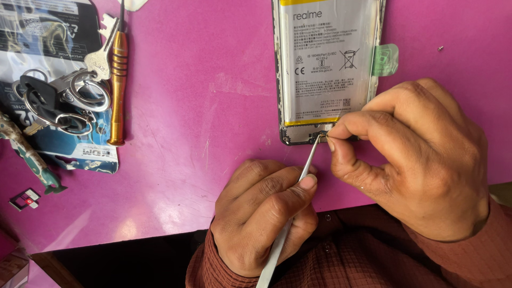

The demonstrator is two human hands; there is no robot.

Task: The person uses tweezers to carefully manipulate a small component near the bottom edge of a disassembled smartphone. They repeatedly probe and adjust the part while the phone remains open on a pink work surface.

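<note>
**Tool tip at the phone's bottom edge, both hands close in**

Opened phone (pixel 326 69) lies on the pink table (pixel 202 96), back off, white battery showing. Its long axis runs 12 to 6 o'clock, bottom end toward the person, top end out of frame at 12.

Left hand (pixel 266 218) is curled round a thin metal tool (pixel 298 194), thumb pressed along the shaft, fingers folded tight. Tool's long axis runs from approx 7 o'clock near the wrist up to 1 o'clock, tip touching the phone's bottom edge, just under the battery.

Right hand (pixel 421 160) sits at 4 o'clock from the phone. Thumb & forefinger are pressed together right at the tool tip, pinching something tiny there; can't tell what, too small. Other fingers curl loosely behind.

So the work spot lies at 12–1 o'clock from the left hand and 9–10 o'clock from the right. Right fingertips are the nearer: they're on the spot, while the left hand reaches it only via the tool.

Far left, well apart: an orange-handled screwdriver (pixel 118 80), lying 12 to 6, a bunch of keys (pixel 66 96) just beside it on a printed packet (pixel 48 37), and a small card tray (pixel 25 199) at 8 o'clock. Small green tab (pixel 385 60) sticks out at the phone's right side.
</note>
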